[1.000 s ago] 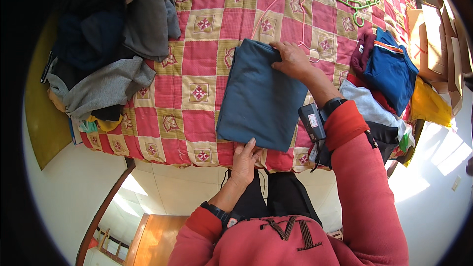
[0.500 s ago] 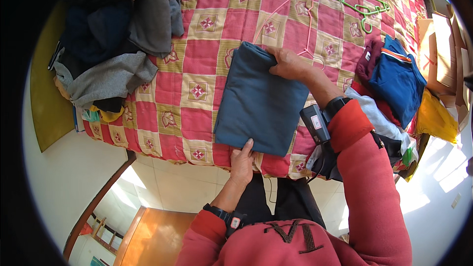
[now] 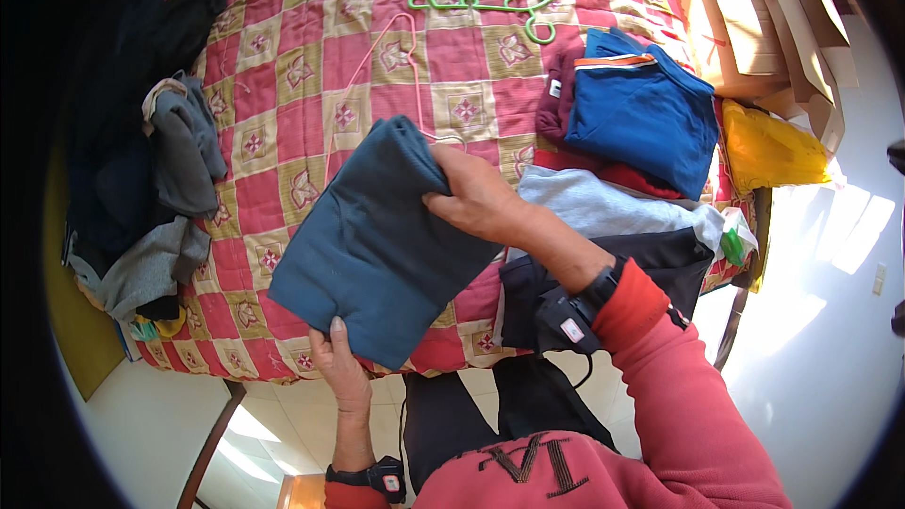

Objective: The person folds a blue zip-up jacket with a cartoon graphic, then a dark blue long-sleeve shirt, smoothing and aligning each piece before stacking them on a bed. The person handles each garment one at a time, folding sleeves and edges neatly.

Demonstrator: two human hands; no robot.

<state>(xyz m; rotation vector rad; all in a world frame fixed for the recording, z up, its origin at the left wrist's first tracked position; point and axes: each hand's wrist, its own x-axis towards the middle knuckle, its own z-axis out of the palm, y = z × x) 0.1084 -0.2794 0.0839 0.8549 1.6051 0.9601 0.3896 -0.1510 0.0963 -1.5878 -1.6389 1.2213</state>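
A folded dark teal garment is held tilted over the near part of the bed, its kind hidden by the folds. My right hand grips its far right edge, thumb on top and fingers underneath. At the near edge, my left hand pinches the cloth with the thumb on top. Just beyond the garment lies a pink hanger, partly covered by the cloth. A green plastic hanger rests farther back on the checked quilt.
On the right are a folded blue garment, a maroon one, a light grey one and a black one. A yellow bag and cardboard stand beyond. Grey and dark clothes are heaped at left.
My view has swung to the right, so the bed's contents appear farther left. The teal garment has turned from nearly straight to slanted, with both hands still holding it.
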